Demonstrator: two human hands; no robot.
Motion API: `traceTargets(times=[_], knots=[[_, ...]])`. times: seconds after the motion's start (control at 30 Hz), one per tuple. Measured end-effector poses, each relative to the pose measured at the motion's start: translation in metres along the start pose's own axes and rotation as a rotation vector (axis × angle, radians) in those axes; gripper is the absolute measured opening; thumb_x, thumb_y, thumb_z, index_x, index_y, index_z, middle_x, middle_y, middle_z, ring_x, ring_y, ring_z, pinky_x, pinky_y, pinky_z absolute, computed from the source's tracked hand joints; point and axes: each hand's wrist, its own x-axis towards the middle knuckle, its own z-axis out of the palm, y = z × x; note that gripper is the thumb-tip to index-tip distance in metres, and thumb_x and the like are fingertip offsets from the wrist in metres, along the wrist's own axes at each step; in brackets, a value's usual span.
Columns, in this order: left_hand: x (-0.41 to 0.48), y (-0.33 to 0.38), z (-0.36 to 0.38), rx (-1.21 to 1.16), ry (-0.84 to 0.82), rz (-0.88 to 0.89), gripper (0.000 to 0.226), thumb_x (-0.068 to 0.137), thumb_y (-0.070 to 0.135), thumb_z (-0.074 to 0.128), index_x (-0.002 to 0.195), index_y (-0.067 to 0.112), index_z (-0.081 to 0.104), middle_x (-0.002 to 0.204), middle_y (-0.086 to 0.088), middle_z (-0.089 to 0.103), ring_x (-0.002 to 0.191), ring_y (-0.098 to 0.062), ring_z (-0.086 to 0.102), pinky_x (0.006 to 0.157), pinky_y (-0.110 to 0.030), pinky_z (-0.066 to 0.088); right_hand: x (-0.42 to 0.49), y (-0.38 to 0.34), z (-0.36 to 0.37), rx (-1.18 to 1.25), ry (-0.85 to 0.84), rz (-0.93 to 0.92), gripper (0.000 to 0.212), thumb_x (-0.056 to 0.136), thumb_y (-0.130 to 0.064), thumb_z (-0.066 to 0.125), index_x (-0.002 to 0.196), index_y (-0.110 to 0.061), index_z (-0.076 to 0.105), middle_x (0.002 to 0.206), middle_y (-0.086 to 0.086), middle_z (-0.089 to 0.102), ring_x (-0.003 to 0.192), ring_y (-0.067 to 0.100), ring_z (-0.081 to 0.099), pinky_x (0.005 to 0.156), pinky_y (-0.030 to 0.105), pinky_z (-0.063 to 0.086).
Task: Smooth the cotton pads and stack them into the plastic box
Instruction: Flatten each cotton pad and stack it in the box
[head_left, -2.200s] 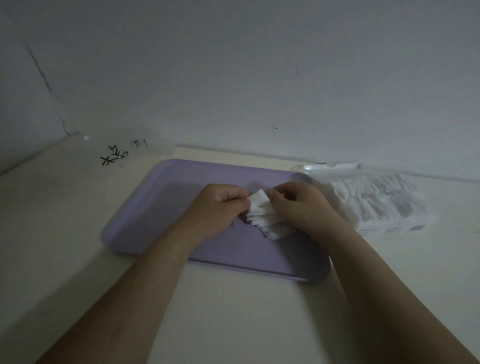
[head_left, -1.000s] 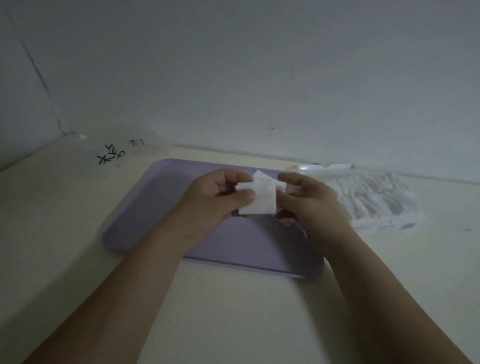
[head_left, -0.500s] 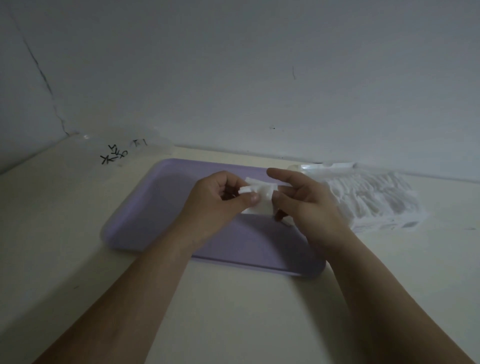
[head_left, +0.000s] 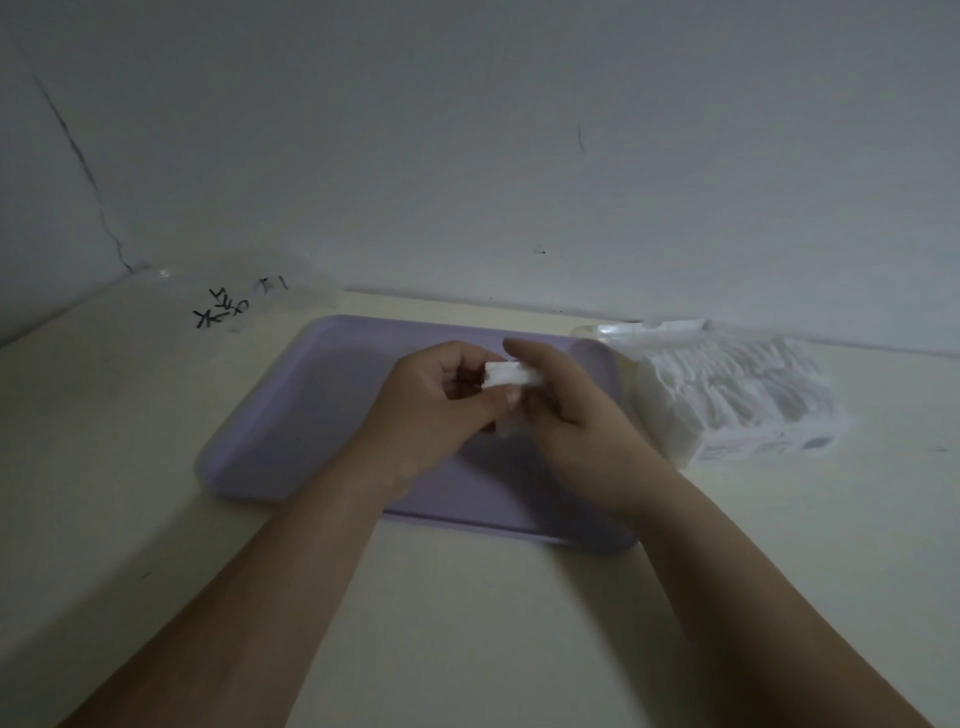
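Two bare hands met above one purple tray (head_left: 311, 395). The left hand (head_left: 436, 400) and right hand (head_left: 566, 410) both pinched one small bundle of white cotton pads (head_left: 511, 374), too tightly bunched to count. One plastic box (head_left: 727, 395) holding more pads sat just right of the tray. One clear bag (head_left: 223, 309) with black marks lay at the far left.

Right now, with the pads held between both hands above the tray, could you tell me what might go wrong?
1. The left hand and right hand seem to pinch the cotton pads only at their edges above the purple tray; loose ones could slip out and scatter.
2. The plastic box on the right already looks crowded with pads, so pushing more in may crease them.
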Motion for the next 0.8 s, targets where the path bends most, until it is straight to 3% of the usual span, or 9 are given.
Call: traceTargets(times=[0.13, 0.2, 0.27, 0.33, 0.4, 0.5, 0.63, 0.73, 0.8], knots=[[0.004, -0.001, 0.009, -0.006, 0.122, -0.044, 0.012, 0.094, 0.0, 0.07, 0.102, 0.008, 0.074, 0.091, -0.01, 0.075, 0.076, -0.02, 0.074, 0.073, -0.032, 0.061, 0.005, -0.009, -0.013, 0.005, 0.336, 0.063, 0.043, 0.099, -0.003, 0.053, 0.137, -0.023, 0.059, 0.098, -0.008, 0.065, 0.082, -0.004, 0.062, 0.079, 0.011, 0.049], [0.012, -0.007, 0.014, 0.238, 0.134, -0.03, 0.009, 0.094, 0.005, 0.07, 0.098, 0.011, 0.075, 0.091, -0.006, 0.076, 0.08, -0.021, 0.075, 0.076, -0.031, 0.059, 0.005, -0.01, -0.017, -0.003, 0.467, 0.093, 0.047, 0.097, -0.005, 0.052, 0.139, -0.024, 0.057, 0.108, -0.005, 0.065, 0.102, 0.009, 0.063, 0.096, 0.027, 0.051], [0.022, -0.007, 0.022, 0.578, 0.04, -0.013, 0.01, 0.092, 0.024, 0.074, 0.091, 0.014, 0.074, 0.088, 0.0, 0.075, 0.084, -0.018, 0.072, 0.079, -0.029, 0.056, 0.007, -0.006, -0.016, 0.018, 0.505, 0.126, 0.05, 0.097, -0.005, 0.051, 0.142, -0.024, 0.054, 0.115, -0.002, 0.063, 0.115, 0.019, 0.062, 0.103, 0.032, 0.048], [0.03, -0.006, 0.035, 0.803, -0.071, -0.05, 0.035, 0.09, 0.043, 0.072, 0.08, 0.01, 0.066, 0.082, -0.004, 0.07, 0.08, -0.023, 0.067, 0.076, -0.036, 0.054, 0.008, -0.002, -0.015, 0.054, 0.534, 0.161, 0.051, 0.096, -0.004, 0.051, 0.143, -0.024, 0.054, 0.121, 0.002, 0.066, 0.112, 0.017, 0.063, 0.103, 0.032, 0.049], [0.036, -0.002, 0.05, 0.873, -0.124, -0.091, 0.043, 0.089, 0.051, 0.072, 0.078, 0.01, 0.064, 0.081, -0.006, 0.069, 0.079, -0.026, 0.066, 0.074, -0.039, 0.053, 0.007, 0.001, -0.018, 0.122, 0.567, 0.194, 0.051, 0.097, -0.003, 0.05, 0.143, -0.025, 0.053, 0.115, -0.001, 0.067, 0.098, 0.005, 0.065, 0.094, 0.026, 0.053], [0.046, 0.001, 0.062, 0.924, -0.141, -0.105, 0.042, 0.087, 0.055, 0.073, 0.087, 0.014, 0.069, 0.09, -0.004, 0.072, 0.083, -0.024, 0.067, 0.078, -0.037, 0.056, 0.005, 0.004, -0.022, 0.209, 0.552, 0.218, 0.051, 0.099, 0.0, 0.047, 0.142, -0.027, 0.05, 0.099, -0.012, 0.061, 0.071, -0.012, 0.062, 0.061, 0.005, 0.047], [0.049, 0.004, 0.066, 0.935, -0.186, -0.168, 0.029, 0.086, 0.044, 0.077, 0.099, 0.019, 0.067, 0.101, -0.001, 0.07, 0.093, -0.022, 0.066, 0.088, -0.039, 0.056, 0.009, 0.008, -0.028, 0.249, 0.584, 0.224, 0.05, 0.098, -0.003, 0.051, 0.14, -0.031, 0.053, 0.1, -0.014, 0.06, 0.078, -0.016, 0.059, 0.071, 0.007, 0.044], [0.042, 0.001, 0.057, 0.766, -0.137, -0.135, 0.021, 0.086, 0.032, 0.078, 0.087, 0.021, 0.061, 0.081, 0.004, 0.066, 0.075, -0.018, 0.061, 0.065, -0.031, 0.047, 0.009, 0.011, -0.031, 0.229, 0.578, 0.228, 0.046, 0.097, -0.006, 0.054, 0.137, -0.029, 0.055, 0.099, -0.015, 0.061, 0.083, -0.011, 0.06, 0.072, 0.003, 0.044], [0.033, 0.002, 0.043, 0.477, -0.066, -0.142, 0.019, 0.086, 0.019, 0.08, 0.093, 0.017, 0.063, 0.078, -0.002, 0.068, 0.07, -0.018, 0.06, 0.058, -0.027, 0.043, 0.008, 0.011, -0.031, 0.212, 0.558, 0.228, 0.045, 0.098, -0.008, 0.054, 0.139, -0.027, 0.055, 0.104, -0.01, 0.063, 0.089, 0.0, 0.062, 0.078, 0.006, 0.045]])
